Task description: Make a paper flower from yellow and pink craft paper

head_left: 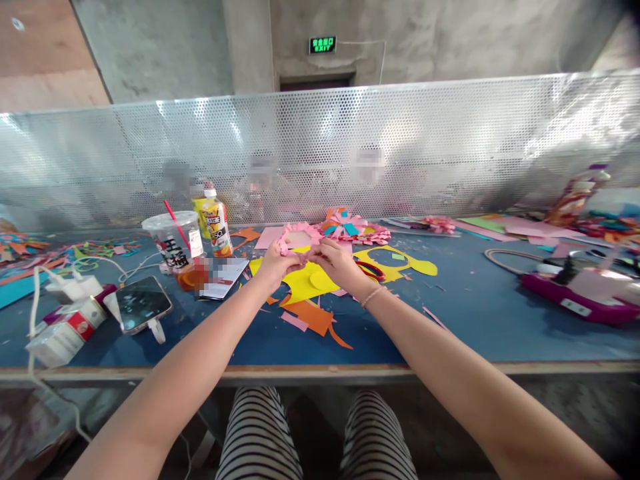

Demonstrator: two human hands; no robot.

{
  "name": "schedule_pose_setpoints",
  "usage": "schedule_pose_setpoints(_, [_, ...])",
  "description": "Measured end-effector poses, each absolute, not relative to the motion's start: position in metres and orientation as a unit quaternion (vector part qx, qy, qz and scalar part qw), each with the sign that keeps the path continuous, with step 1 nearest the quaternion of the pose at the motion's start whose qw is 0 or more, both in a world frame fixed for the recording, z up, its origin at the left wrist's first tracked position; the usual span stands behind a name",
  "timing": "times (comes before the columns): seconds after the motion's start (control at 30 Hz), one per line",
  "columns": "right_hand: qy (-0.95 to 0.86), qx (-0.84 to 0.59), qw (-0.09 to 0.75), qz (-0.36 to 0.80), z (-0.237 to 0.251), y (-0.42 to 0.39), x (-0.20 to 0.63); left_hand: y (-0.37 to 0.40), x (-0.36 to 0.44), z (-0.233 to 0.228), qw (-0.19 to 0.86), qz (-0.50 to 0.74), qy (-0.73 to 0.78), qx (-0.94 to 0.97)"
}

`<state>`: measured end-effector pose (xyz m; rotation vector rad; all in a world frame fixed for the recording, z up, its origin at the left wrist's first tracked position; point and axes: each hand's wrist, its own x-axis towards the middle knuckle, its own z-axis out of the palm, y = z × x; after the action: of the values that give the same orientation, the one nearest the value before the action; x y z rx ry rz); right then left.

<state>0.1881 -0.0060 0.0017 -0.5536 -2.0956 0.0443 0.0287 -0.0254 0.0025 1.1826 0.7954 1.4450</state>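
My left hand [281, 265] is closed on the near left rim of a pink paper ring with a ruffled edge [303, 233], raised a little above the table. At its near right rim, the fingers of my right hand [336, 261] pinch the same ring. Under both hands lies yellow paper [305, 287] with round pieces cut out. Red-handled scissors [371, 270] rest partly hidden beside my right wrist. Just behind are pink paper flowers [345, 228] with blue and orange bits. Orange scraps [313, 317] lie closer to me.
On the left stand a plastic cup with a red straw [175, 247] and a drink bottle [218, 223], near a phone [143, 305] and a cigarette-like box [65, 333]. A purple power strip [575, 300] sits at right. A perforated metal screen [425, 147] runs along the back.
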Motion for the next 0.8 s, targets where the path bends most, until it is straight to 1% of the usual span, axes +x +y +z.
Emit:
schedule_pose_setpoints(0.13, [-0.858, -0.22, 0.464, 0.02, 0.002, -0.008, 0.186, -0.024, 0.029, 0.002, 0.529, 0.604, 0.337, 0.492])
schedule_pose_setpoints(0.2, [-0.85, -0.231, 0.471, 0.044, -0.001, -0.006, 0.186, -0.024, 0.029, 0.002, 0.526, 0.602, 0.341, 0.494])
schedule_pose_setpoints(0.4, [-0.785, -0.246, 0.528, 0.213, -0.01, 0.003, 0.184, -0.024, 0.029, 0.001, 0.507, 0.595, 0.334, 0.527])
schedule_pose_setpoints(0.57, [-0.744, -0.257, 0.53, 0.314, -0.007, 0.001, 0.183, -0.026, 0.03, 0.002, 0.466, 0.601, 0.358, 0.542])
schedule_pose_setpoints(0.67, [-0.737, -0.272, 0.524, 0.33, -0.004, 0.0, 0.183, -0.028, 0.031, 0.003, 0.452, 0.597, 0.372, 0.549])
schedule_pose_setpoints(0.8, [-0.741, -0.286, 0.515, 0.321, -0.001, -0.004, 0.182, -0.029, 0.031, 0.005, 0.467, 0.588, 0.387, 0.536])
